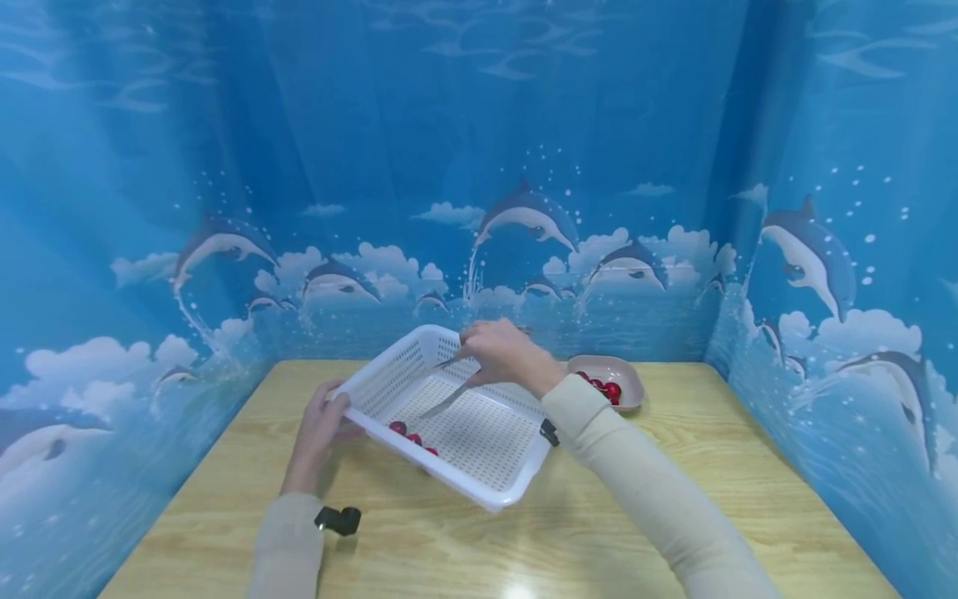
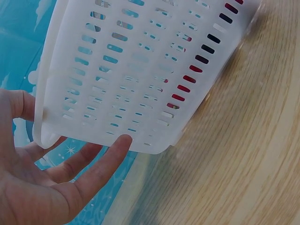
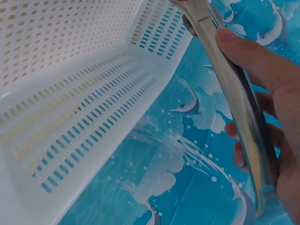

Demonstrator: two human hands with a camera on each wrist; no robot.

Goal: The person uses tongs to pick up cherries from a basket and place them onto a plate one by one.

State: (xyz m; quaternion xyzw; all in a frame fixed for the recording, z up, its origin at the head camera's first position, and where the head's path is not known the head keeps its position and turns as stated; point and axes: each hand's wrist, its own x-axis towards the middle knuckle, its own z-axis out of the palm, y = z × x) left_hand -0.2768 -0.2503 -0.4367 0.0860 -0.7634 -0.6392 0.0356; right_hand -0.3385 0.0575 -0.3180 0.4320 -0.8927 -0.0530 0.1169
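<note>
A white perforated plastic basket [image 1: 486, 437] is tilted over the table, its near-left side low. My left hand [image 1: 314, 433] grips its left rim; in the left wrist view, fingers [image 2: 96, 171] of that hand spread against the outer wall. Several red cherries [image 1: 398, 428] lie along the basket's low side, showing as red through the slots in the left wrist view. Above the basket, my right hand [image 1: 509, 353] holds metal tongs [image 1: 446, 403], whose two arms stand apart, pointing into the basket. In the right wrist view, the thumb presses along the shiny tongs handle [image 3: 234, 89].
A small pale pink bowl [image 1: 633, 393] with several cherries [image 1: 612, 391] stands at the table's back right, behind the right forearm. The wooden table [image 1: 419, 549] is enclosed by blue dolphin-printed curtains [image 1: 419, 150]. A black wrist mount [image 1: 339, 521] sticks out from the left sleeve.
</note>
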